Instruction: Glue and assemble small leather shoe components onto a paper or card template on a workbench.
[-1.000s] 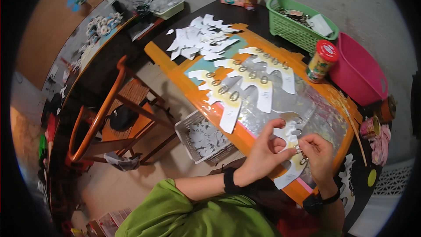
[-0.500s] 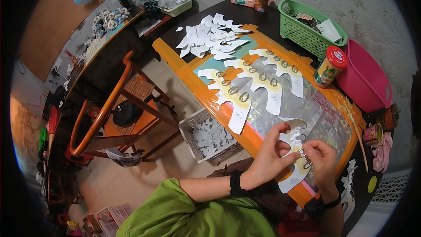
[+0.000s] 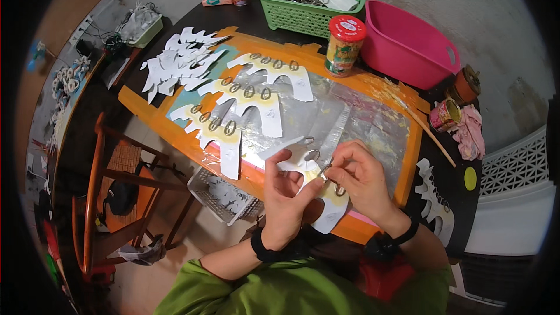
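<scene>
My left hand (image 3: 284,201) pinches the edge of a white scalloped cut-out (image 3: 331,216) smeared with yellow, holding it over the near edge of the table. The fingertips of my right hand (image 3: 364,179) close on a small metal ring (image 3: 325,169) at the cut-out's yellow band. Other oval rings sit along that band, one of them (image 3: 340,190) beside my right fingers. Beyond my hands lie three similar cut-outs, such as the nearest one (image 3: 231,154), each bearing a row of rings. My fingers partly hide the held piece.
A heap of plain white cut-outs (image 3: 178,61) lies at the far left. Behind stand a green basket (image 3: 297,17), a red-lidded jar (image 3: 344,46) and a pink basin (image 3: 408,44). To the right are a stick (image 3: 429,134), an open tin (image 3: 445,115) and a pink cloth (image 3: 469,134).
The view has swung, so the table and its contents appear farther left. Both hands are still on the cut-out, my right fingertips still at a ring.
</scene>
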Motion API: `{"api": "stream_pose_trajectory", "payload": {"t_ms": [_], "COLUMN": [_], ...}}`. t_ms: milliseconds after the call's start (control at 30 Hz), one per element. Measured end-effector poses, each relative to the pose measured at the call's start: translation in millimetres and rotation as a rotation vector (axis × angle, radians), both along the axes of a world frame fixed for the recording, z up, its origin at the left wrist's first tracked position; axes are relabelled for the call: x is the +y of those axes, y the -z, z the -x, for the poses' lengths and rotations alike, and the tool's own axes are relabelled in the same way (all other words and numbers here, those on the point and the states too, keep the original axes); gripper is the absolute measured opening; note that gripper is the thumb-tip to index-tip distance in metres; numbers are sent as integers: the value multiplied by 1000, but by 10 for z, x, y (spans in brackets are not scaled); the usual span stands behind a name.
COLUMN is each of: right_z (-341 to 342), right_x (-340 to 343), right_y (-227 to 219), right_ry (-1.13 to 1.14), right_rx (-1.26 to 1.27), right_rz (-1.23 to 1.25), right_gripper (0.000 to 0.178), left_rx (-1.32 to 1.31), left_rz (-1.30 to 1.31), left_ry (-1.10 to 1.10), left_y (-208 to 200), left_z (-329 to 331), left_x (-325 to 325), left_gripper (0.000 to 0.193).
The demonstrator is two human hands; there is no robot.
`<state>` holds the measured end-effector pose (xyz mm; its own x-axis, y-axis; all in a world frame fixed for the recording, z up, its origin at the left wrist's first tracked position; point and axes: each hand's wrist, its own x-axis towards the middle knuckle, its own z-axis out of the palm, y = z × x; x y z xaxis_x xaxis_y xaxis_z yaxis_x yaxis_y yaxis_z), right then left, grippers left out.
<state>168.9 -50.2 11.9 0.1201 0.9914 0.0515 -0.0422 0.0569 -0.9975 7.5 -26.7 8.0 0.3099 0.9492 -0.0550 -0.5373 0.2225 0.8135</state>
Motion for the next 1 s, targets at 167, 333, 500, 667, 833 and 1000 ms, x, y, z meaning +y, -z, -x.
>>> {"api": "stream_pose_trajectory", "payload": {"t_ms": [167,333,500,667,833,1000], "right_z": [-86,-55,-62,-145,-254,-227], "right_x": [-44,-52,-70,-62,-20,-12], "right_y": [-11,-95,-178,-178,-107,-86], "right_ry": [-40,-95,-60,-105,-267,-240], "right_rx": [-46,-125,-270,-451,-507,-625], "right_rz": [-55,-31,-52,-124,-93,-157], "right_gripper": [10,13,7,8,8,10], "left_rx": [18,33,40,164,482,960], "left_rz": [32,25,46,89,-327,-1308], "left_ry": [4,-29,-37,94,-33,-209], "left_y": [4,43,56,50,-4,-151], "left_z": [-3,22,8,180,400,427], "left_x": [5,-33,-71,-118,-53,96], "left_gripper": [66,68,69,77,93,86]}}
